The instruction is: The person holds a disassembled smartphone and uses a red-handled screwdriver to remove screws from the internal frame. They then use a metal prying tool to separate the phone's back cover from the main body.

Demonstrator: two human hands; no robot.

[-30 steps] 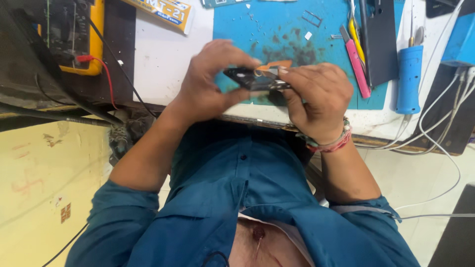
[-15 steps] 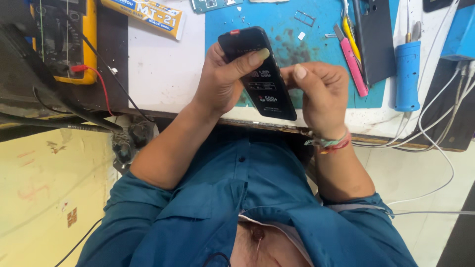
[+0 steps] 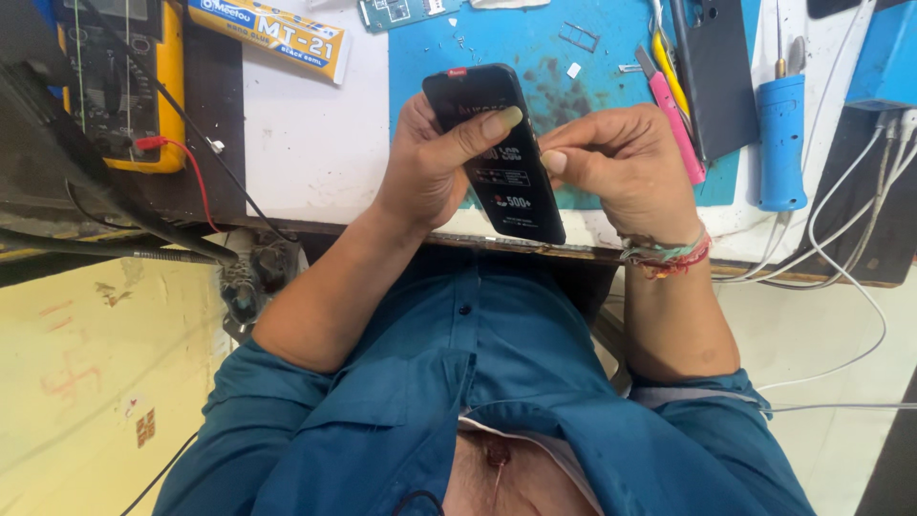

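Note:
A black phone [image 3: 511,182] with small printed labels on its face is held upright and slightly tilted over the near edge of the table. My left hand [image 3: 425,167] wraps it from the left, thumb laid across its face. My right hand [image 3: 621,162], with coloured thread bands at the wrist, is curled, its thumb and fingertips pinched against the phone's right edge. Behind the hands lies a stained blue work mat [image 3: 497,38].
On the left stands a yellow multimeter [image 3: 124,76] with a red lead [image 3: 191,162] and black lead. A yellow glue box [image 3: 272,33] and a circuit board [image 3: 406,11] lie at the back. Right: pink cutter [image 3: 673,124], black slab [image 3: 716,76], blue-handled tool [image 3: 783,143], white cables [image 3: 841,220].
The phone lay sideways between both hands a second ago. It has been turned upright with its labelled face towards me, and my right fingers have shifted to its right edge.

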